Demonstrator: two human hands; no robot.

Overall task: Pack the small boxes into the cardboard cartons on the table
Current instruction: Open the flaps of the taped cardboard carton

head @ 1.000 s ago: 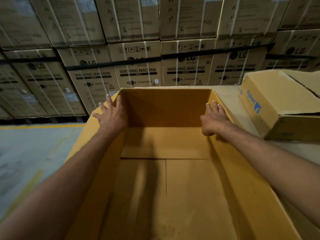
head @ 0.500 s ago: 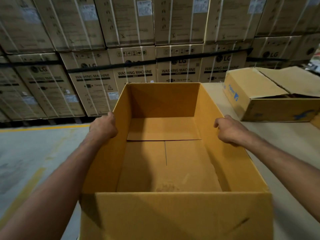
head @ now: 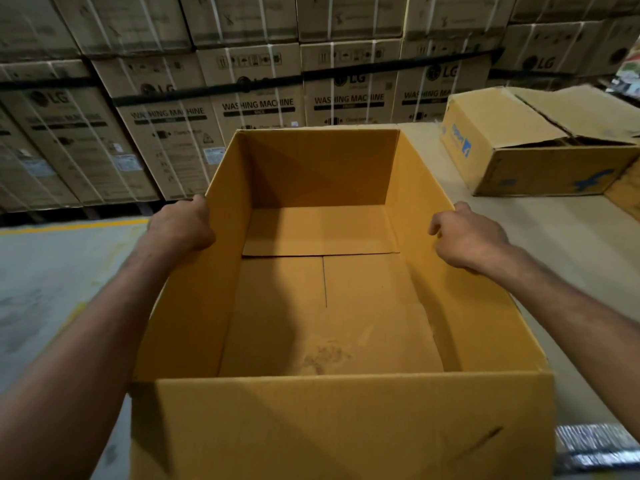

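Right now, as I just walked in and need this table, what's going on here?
A person holds an open carton by its side walls: the left hand grips the left rim, the right hand the right rim. The carton is empty; nothing is packed yet. A second carton with blue print sits on the table to the right.

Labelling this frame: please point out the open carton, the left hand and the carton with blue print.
open carton (head: 318,174), head view, inner far wall
left hand (head: 180,225), head view, back of the hand
carton with blue print (head: 502,119), head view, top flap
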